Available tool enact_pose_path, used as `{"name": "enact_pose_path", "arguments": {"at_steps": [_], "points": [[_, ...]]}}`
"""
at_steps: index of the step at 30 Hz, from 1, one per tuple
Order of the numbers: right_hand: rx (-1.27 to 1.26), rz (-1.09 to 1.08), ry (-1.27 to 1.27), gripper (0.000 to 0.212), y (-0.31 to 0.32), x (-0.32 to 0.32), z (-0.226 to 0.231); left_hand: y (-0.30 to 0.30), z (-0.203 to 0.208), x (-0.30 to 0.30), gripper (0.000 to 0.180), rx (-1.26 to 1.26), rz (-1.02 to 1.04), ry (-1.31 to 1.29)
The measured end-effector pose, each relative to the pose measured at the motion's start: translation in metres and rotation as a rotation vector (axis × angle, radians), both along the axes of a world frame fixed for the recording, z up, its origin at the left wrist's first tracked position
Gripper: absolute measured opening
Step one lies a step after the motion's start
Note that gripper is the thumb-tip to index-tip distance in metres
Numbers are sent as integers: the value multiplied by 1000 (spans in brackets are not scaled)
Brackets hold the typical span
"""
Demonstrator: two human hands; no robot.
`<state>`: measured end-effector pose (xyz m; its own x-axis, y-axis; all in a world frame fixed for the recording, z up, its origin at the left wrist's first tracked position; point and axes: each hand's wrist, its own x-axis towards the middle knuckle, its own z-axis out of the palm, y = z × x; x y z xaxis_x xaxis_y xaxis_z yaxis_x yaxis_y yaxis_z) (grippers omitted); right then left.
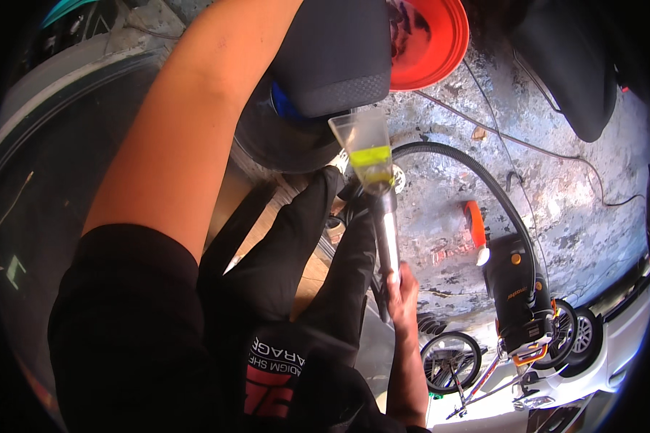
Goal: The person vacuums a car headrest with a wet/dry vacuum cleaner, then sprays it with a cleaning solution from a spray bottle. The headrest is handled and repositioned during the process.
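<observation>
My right hand (pixel 403 292) is closed around the metal tube of an upholstery extractor wand (pixel 388 234). At the wand's upper end is a flared clear plastic nozzle (pixel 368 148) with a yellow-green band. The nozzle's wide mouth lies at the lower edge of a dark grey car seat part (pixel 332 54) with a textured strip; I cannot tell whether they touch. My left forearm reaches up across the view to the seat part's left side. My left hand is out of sight past the top edge.
A red basin (pixel 451 43) holds liquid behind the seat part. A black ribbed hose (pixel 484 173) curves to a black-and-orange machine (pixel 509 289). Near it are an orange-and-white object (pixel 475 227), cables on the worn floor, a bicycle (pixel 451 364), a white car (pixel 614 361) and another dark seat part (pixel 578 72).
</observation>
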<state>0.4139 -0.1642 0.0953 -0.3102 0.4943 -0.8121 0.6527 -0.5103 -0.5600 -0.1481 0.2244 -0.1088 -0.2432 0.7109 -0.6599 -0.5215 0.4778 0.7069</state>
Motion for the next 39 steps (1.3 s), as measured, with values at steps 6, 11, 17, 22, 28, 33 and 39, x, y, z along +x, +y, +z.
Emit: {"name": "enact_pose_path", "arguments": {"at_steps": [6,11,17,22,28,33,39], "points": [[49,-48,133,49,55,-60,4,3,3,10,49,0,-2,-20],[-13,-119,208,38,58,-87,-46,2,3,11,50,6,4,-33],[4,-62,178,40,1,-43,-52,6,-2,14,51,16,17,-64],[-72,-68,81,41,2,-24,-15,-5,11,12,52,-13,58,-104],[-243,-346,-19,41,-36,56,48,-58,115,57,54,-61,-64,-286],[-165,-469,111,60,13,57,87,-132,272,100,53,38,-406,-116],[-142,-368,178,61,46,17,90,-175,277,86,51,237,-437,607]]}}
